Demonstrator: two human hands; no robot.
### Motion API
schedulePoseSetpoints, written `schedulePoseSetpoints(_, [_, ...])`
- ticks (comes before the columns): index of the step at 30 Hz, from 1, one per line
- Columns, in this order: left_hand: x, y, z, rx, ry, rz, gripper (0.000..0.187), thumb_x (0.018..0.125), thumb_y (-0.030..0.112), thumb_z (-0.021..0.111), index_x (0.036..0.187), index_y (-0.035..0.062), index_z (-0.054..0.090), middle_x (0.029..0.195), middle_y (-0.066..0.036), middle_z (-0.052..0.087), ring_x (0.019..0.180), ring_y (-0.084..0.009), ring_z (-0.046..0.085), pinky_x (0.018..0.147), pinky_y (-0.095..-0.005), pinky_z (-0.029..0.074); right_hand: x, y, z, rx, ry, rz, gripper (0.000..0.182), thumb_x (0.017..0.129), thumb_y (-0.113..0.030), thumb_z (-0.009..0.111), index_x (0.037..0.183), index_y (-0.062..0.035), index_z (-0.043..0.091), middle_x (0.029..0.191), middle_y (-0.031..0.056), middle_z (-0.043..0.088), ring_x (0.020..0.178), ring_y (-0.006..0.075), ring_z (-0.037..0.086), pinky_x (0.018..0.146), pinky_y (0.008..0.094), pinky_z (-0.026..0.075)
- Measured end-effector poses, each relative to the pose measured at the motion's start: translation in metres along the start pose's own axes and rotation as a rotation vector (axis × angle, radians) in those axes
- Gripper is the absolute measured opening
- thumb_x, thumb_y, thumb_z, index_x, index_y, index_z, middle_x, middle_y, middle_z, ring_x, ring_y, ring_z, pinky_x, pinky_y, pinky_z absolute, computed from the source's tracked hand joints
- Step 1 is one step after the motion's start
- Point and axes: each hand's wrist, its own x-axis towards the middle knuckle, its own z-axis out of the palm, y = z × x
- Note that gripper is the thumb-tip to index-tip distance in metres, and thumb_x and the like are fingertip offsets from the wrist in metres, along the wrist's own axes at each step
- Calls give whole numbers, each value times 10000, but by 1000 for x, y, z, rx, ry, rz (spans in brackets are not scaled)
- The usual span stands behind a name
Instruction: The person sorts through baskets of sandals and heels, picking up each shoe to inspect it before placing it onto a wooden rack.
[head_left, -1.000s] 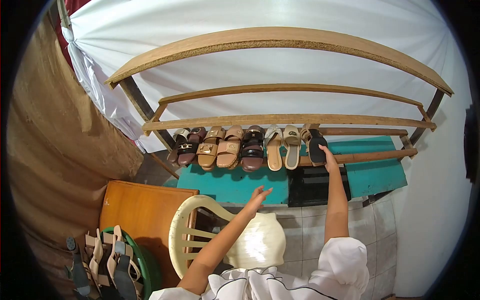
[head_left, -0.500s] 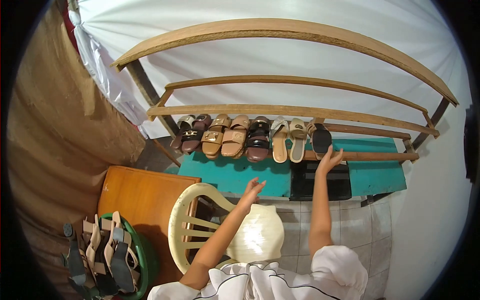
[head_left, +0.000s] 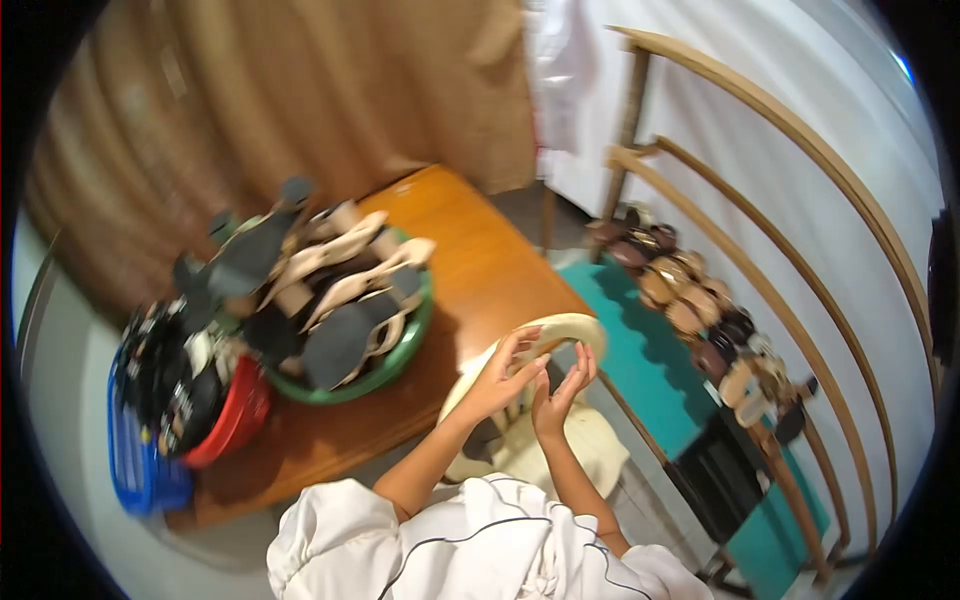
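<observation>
Beside the orange-brown wooden desk (head_left: 490, 260) stands a cream plastic chair (head_left: 600, 448); on the desk, a round green plastic basin (head_left: 410, 345) holds black-and-beige sandals (head_left: 345, 342). Above the chair, left hand (head_left: 500, 378) and right hand (head_left: 556, 405) have fingers apart.

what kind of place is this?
Likely a small shoe stall or makeshift display corner. Pairs of sandals line a wooden rack, more footwear is heaped in a green basin, and a brown curtain hangs behind the table.

Hands (head_left: 500, 381) (head_left: 557, 400) up front, close together, loosely unclenched.
</observation>
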Motion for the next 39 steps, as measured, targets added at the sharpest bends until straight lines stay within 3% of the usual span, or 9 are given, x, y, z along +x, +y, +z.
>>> schedulePoseSetpoints(13, [-180, 102, -210, 153, 288, 56, 394, 861, 112, 512, 1231, 16, 415, 1088, -103, 543, 1051, -186, 494, 932, -316, 353, -71, -116, 146, 333, -676, -328, 441, 757, -11, 554, 1170, -9, 398, 1277, 199, 208, 1264, 398, 190, 1040, 469, 180])
schedulePoseSetpoints(19, [-238, 99, -314, -129, 814, 175, 438, 893, 290, 457, 1219, 3, 402, 1051, -123, 553, 1002, -212, 544, 872, -328, 422, -94, -152, 195, 506, -745, -457, 413, 726, 42, 542, 1120, -10, 429, 1246, 192, 231, 1244, 418, 243, 1034, 470, 207])
schedulePoseSetpoints(23, [-246, 97, -406, -252, 1006, 103, 401, 898, 273, 448, 1212, 23, 418, 1131, -132, 524, 1035, -216, 511, 897, -331, 398, -116, -171, 222, 571, -825, -465, 386, 732, 42, 511, 1105, -14, 431, 1253, 177, 240, 1264, 382, 238, 1042, 432, 199])
schedulePoseSetpoints(25, [-244, 84, -461, -428, 1055, -136, 420, 872, 320, 485, 1184, 42, 447, 1157, -110, 510, 1054, -205, 486, 912, -338, 375, -126, -180, 233, 615, -866, -455, 384, 732, 42, 512, 1104, -13, 434, 1253, 177, 239, 1265, 382, 239, 1043, 431, 196])
schedulePoseSetpoints(29, [-214, 76, -528, 64, 1037, -380, 512, 817, 396, 551, 1183, 50, 460, 1222, -62, 458, 1140, -213, 395, 934, -359, 314, -145, -193, 249, 677, -925, -422, 374, 739, 30, 527, 1100, -23, 447, 1250, 181, 245, 1254, 376, 265, 1036, 431, 222])
schedulePoseSetpoints(34, [-169, 60, -575, 275, 965, -627, 617, 774, 386, 601, 1204, -18, 418, 1195, -161, 469, 1105, -253, 439, 913, -391, 342, -160, -203, 261, 665, -1030, -450, 346, 729, 23, 570, 1065, -17, 496, 1184, 198, 364, 1135, 355, 409, 965, 414, 338])
schedulePoseSetpoints(35, [-161, 6, -629, 484, 968, -629, 601, 757, 306, 607, 1205, -37, 401, 1143, -191, 493, 1056, -309, 482, 876, -397, 391, -163, -203, 263, 662, -1060, -456, 339, 728, 21, 574, 1057, -18, 504, 1170, 198, 392, 1114, 346, 432, 950, 404, 358])
schedulePoseSetpoints(37, [-151, 28, -585, 1454, 982, -507, 593, 714, 207, 611, 1216, -20, 395, 1061, -169, 521, 1006, -334, 512, 837, -398, 429, -168, -206, 264, 645, -1045, -448, 322, 729, 8, 583, 1043, -16, 521, 1135, 201, 445, 1073, 329, 464, 907, 376, 391])
schedulePoseSetpoints(39, [-138, 33, -598, 1853, 616, -235, 565, 669, 209, 666, 1165, 59, 440, 1049, -144, 511, 1066, -300, 482, 897, -463, 390, -172, -205, 265, 638, -1063, -433, 318, 732, 3, 584, 1044, -17, 526, 1134, 203, 446, 1066, 329, 470, 891, 370, 406])
